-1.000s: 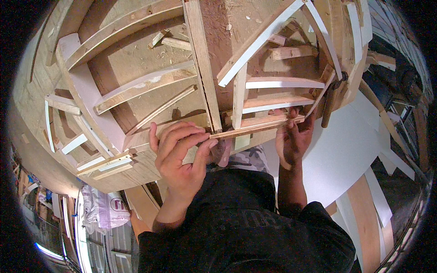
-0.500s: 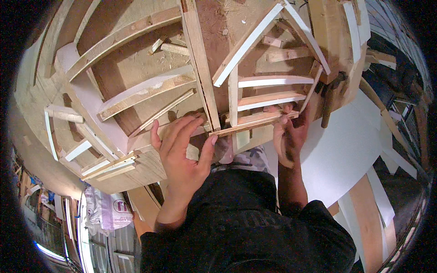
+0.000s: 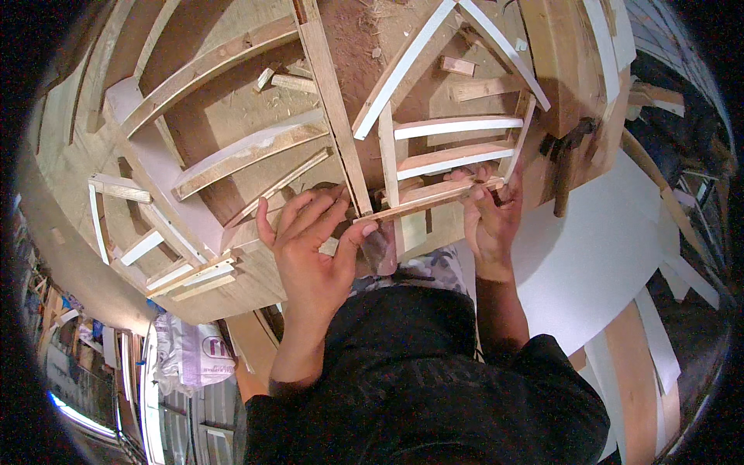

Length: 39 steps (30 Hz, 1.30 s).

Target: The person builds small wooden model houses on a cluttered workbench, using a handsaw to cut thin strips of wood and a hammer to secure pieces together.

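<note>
A thin wooden strip (image 3: 434,203) lies across the near end of a small frame of white-edged wooden pieces. My right hand (image 3: 494,225) grips its right end, thumb on the near side and fingers behind. At the left end, my left hand (image 3: 310,248) presses its thumb on the strip, beside the foot of a long wooden bar (image 3: 329,101). Its other fingers reach over the bar's left side, their tips partly hidden. Inside the frame are two curved crosspieces (image 3: 457,159), between a left upright (image 3: 387,155) and a slanting right upright (image 3: 521,139). Two white-edged strips (image 3: 407,66) meet in a peak above.
Larger curved wooden ribs (image 3: 248,159) stand on the plywood board at left. Loose wood blocks (image 3: 457,66) lie within the peak. A dark-headed tool with a wooden handle (image 3: 563,182) rests at right, near a white sheet (image 3: 589,256). A plastic bag (image 3: 194,353) is at lower left.
The whole view has shifted slightly. The frame's slanting right upright stands a little straighter against the strip. Both hands keep their places at the strip's ends.
</note>
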Tool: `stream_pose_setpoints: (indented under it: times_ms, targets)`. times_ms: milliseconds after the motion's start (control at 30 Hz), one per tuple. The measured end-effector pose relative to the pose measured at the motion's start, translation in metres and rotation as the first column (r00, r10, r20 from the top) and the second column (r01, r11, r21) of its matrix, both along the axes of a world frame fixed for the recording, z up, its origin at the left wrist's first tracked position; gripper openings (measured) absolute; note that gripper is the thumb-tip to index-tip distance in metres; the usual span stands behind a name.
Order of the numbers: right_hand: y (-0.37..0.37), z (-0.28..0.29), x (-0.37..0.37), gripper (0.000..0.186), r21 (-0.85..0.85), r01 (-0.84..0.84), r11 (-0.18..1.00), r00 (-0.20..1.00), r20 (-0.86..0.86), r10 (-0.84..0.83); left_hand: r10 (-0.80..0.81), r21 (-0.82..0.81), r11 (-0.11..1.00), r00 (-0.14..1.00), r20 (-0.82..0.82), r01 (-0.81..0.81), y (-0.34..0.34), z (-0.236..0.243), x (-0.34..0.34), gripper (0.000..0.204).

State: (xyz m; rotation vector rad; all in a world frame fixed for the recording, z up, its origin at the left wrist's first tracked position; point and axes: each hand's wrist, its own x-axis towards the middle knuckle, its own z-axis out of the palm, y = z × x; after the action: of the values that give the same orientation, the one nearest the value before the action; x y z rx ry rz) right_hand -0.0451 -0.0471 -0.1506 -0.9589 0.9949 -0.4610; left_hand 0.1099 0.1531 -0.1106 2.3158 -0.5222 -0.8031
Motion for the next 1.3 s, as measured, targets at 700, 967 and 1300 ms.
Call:
stream_pose_setpoints:
  times_ms: [700,967,1300]
  targets:
    - [-0.005,-0.009,0.004,0.079,0.019,-0.076,0.997,0.997,0.003,0.076,0.072,0.066,0.995,0.997,-0.042,-0.069,-0.003,-0.002,0.001,0.033]
    - [-0.002,-0.007,0.004,0.075,-0.028,-0.068,0.997,0.997,0.034,0.069,0.077,-0.017,0.997,0.997,0.018,-0.076,-0.002,-0.008,-0.005,0.028]
    - [-0.066,-0.003,-0.053,0.059,-0.444,-0.395,0.804,0.856,-0.496,0.147,0.073,-0.046,0.996,0.997,0.01,-0.072,0.0,-0.017,0.0,0.029]
